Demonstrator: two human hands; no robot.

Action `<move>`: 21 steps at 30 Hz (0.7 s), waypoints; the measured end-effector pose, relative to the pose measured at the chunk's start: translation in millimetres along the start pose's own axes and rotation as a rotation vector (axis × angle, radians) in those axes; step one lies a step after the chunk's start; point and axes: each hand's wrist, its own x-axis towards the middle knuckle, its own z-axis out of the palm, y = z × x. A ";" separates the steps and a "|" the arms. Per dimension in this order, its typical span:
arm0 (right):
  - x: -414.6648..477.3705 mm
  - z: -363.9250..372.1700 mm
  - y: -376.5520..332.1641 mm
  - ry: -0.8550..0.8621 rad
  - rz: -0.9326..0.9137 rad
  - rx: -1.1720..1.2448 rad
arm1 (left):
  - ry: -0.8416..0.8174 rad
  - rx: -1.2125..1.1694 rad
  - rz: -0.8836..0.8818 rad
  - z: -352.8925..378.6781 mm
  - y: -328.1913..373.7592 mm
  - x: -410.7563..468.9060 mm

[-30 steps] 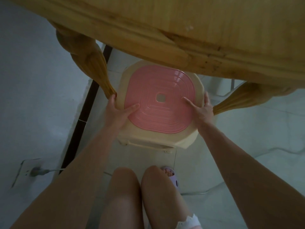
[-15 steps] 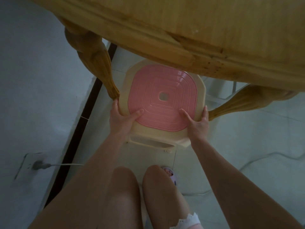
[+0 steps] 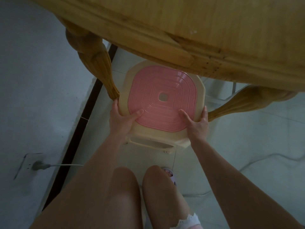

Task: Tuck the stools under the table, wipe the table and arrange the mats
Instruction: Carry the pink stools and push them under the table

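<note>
Head view, looking down past bare knees [image 3: 125,184] at floor level. Cream plastic stool [image 3: 162,103] with ribbed pink seat panel, square hole at its centre, standing on pale floor tiles [image 3: 247,146] between two carved wooden table legs. Far edge of seat hidden beneath moulded rim of wooden table [image 3: 181,30]; near half of seat projecting clear of rim toward the knees. Stool upright, near-side crossbar visible below seat.

Left hand [image 3: 121,117] clamped on near-left corner of seat: thumb lying on pink panel, fingers wrapped around cream edge, close against foot of left table leg [image 3: 97,63]. Contact between fingers and leg not determinable.

Right hand [image 3: 197,123] clamped on near-right corner of seat: thumb on pink panel, fingers extended up along cream side edge, just beside tip of right table leg [image 3: 244,100]. Both hands well apart, one at each near corner.

Dark skirting strip [image 3: 79,129] running along base of white wall at left. Wall socket [image 3: 28,164] low on that wall, grey plug seated in it, white cable leading right behind left forearm. Second white cable [image 3: 272,155] lying loose on tiles at right. Lilac slipper [image 3: 170,175] partly visible beyond right knee. White lace hem [image 3: 188,220] at lower edge.
</note>
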 end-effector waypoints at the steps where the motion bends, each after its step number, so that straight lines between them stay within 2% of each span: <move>1: 0.0 -0.1 -0.2 -0.001 0.001 -0.003 | -0.002 0.002 -0.003 -0.2 -0.6 0.6; 21: 1.8 -2.0 -2.2 -0.013 -0.007 -0.022 | 0.012 0.006 -0.026 1.5 -0.6 1.6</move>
